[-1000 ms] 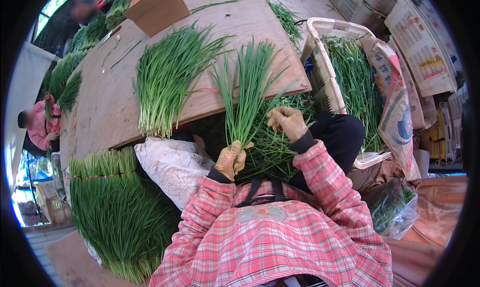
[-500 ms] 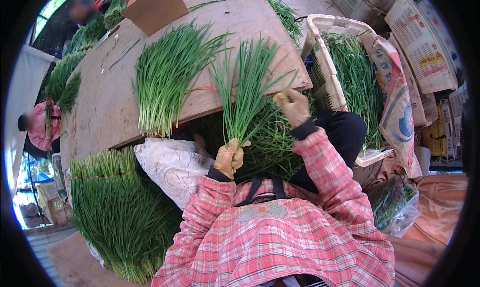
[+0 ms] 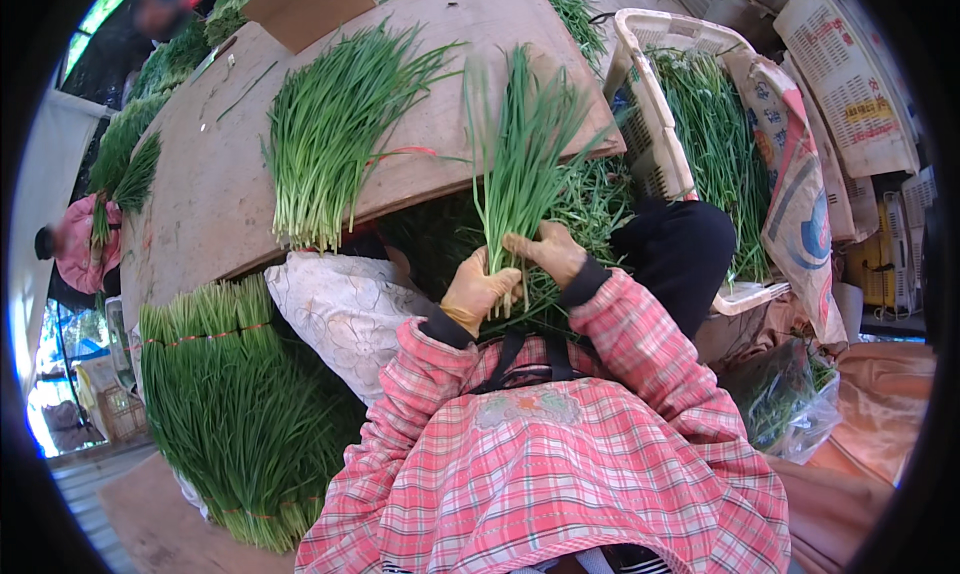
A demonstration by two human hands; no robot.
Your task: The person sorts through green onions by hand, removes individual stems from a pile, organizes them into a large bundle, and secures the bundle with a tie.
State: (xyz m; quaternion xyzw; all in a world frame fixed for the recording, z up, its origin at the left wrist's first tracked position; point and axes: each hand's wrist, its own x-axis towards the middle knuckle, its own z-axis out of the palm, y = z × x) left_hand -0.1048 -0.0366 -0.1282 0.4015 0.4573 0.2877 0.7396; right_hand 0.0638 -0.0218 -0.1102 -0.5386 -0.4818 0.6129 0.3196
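A bunch of garlic chives (image 3: 525, 144) stands upright before me, its leaves fanning up past the table edge. My left hand (image 3: 478, 292), in a yellowish glove, is closed around its pale stem ends. Gloved the same way, my right hand (image 3: 550, 254) grips the bunch from the other side, just above the left; its fingertips are partly hidden by stems. Left of this bunch, a larger pile of chives (image 3: 335, 139) lies on the wooden table (image 3: 225, 164), cut ends toward me. A thin red tie (image 3: 408, 151) rests beside that pile.
Tied chive bundles (image 3: 240, 414) are stacked at my left. A white crate (image 3: 655, 124) of chives stands at the right, a printed sack (image 3: 795, 184) over its side. A cardboard box (image 3: 308, 9) sits on the table. Another person (image 3: 85, 244) in pink works at far left.
My right hand has come left and down from the table's corner onto the chives. The bunch in my left hand looks fuller and stands more upright.
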